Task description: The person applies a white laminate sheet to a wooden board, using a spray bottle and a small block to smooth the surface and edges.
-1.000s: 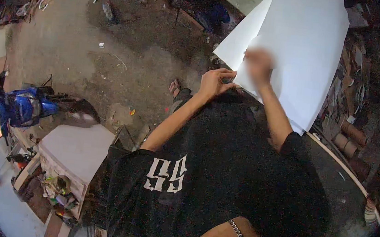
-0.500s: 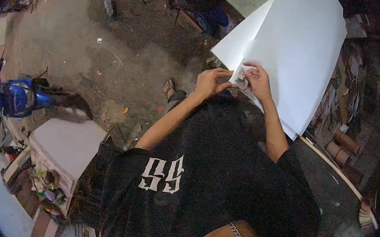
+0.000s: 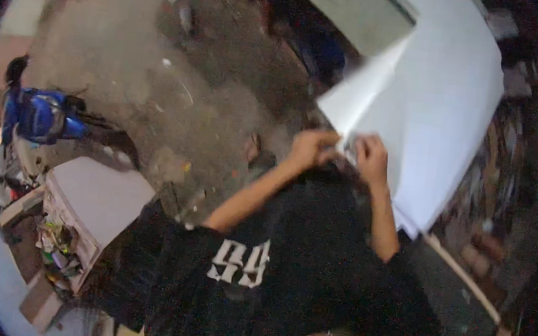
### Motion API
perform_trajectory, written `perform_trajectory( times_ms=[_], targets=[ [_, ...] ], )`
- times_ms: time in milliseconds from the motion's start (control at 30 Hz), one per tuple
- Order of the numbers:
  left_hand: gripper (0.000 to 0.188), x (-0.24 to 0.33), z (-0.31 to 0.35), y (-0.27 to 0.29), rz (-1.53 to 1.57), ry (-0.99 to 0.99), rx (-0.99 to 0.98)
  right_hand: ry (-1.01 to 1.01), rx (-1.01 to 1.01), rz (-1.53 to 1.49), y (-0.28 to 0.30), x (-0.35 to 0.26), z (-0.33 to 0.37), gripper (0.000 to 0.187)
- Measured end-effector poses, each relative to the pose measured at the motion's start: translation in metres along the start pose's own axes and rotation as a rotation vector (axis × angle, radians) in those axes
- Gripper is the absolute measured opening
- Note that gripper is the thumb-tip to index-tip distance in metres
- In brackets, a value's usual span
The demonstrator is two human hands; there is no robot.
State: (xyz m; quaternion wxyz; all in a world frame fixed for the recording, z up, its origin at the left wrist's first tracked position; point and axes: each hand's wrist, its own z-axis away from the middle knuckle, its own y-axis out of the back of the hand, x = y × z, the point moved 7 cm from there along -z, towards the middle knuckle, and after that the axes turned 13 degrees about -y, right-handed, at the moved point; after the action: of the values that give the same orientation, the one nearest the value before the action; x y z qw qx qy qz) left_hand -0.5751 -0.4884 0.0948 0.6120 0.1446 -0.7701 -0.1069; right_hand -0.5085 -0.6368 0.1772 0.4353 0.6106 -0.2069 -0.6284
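A large white sheet, smooth and slightly curved, spans the upper right, with a folded or overlapping flap along its left side. My left hand pinches the sheet's near edge between thumb and fingers. Close beside it, my right hand has its fingers bent and drawn together over the same edge. Something small and greyish-white shows between the two hands, but motion blur hides what it is.
A blue motor scooter stands at the left. Below it is a pale board-topped box beside a heap of scraps. A long thin pole runs along the lower right, near brown rolls. A pale panel lies beyond the sheet.
The whole view has shifted, so hands and sheet appear lower and slightly right. My hands stay close together at the sheet's edge, the right one's fingers more bunched. The picture is blurrier.
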Motion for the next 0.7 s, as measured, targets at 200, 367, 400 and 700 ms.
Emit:
perform_trajectory(
  times_ms=[200, 367, 400, 700],
  targets=[
    [0.052, -0.008, -0.002, 0.006, -0.027, 0.052, -0.147, 0.127, 0.217, -0.018, -0.017, -0.018, 0.007, 0.007],
    [0.054, -0.001, -0.004, 0.004, -0.034, -0.060, -0.057, 0.241, 0.284, 0.085, -0.016, -0.020, 0.005, 0.008],
    [0.053, -0.001, -0.003, 0.008, -0.081, -0.069, -0.055, 0.260, 0.288, 0.074, -0.019, -0.021, 0.006, 0.009],
    [0.041, -0.022, 0.007, -0.021, -0.037, -0.056, -0.159, 0.196, 0.292, 0.186, -0.025, 0.010, 0.032, 0.016]
  ],
)
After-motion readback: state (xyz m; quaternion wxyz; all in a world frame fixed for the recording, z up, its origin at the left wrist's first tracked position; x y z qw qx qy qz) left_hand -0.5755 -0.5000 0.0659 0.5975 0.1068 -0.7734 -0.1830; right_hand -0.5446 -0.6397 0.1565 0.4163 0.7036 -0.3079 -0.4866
